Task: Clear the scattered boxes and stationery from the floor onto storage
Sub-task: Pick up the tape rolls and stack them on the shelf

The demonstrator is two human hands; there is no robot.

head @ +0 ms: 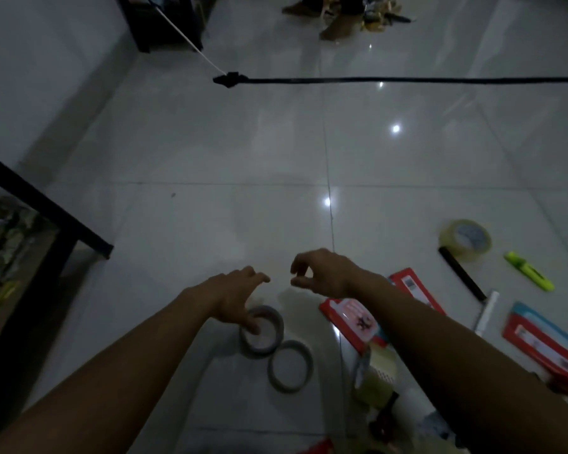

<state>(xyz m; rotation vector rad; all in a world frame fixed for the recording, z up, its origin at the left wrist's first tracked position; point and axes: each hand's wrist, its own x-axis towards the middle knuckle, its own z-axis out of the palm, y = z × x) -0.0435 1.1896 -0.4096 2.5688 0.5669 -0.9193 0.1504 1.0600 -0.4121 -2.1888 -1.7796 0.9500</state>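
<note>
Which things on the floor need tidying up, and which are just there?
To tidy: two grey tape rings, clear tape roll, green cutter, red packets, black ruler, white tube.

Just there: black cable, white cord, black table leg.

Bare floor (243, 152) lies open ahead; 2 tape rolls (262, 330) and, seemingly, red packets (351, 319) crowd below.
</note>
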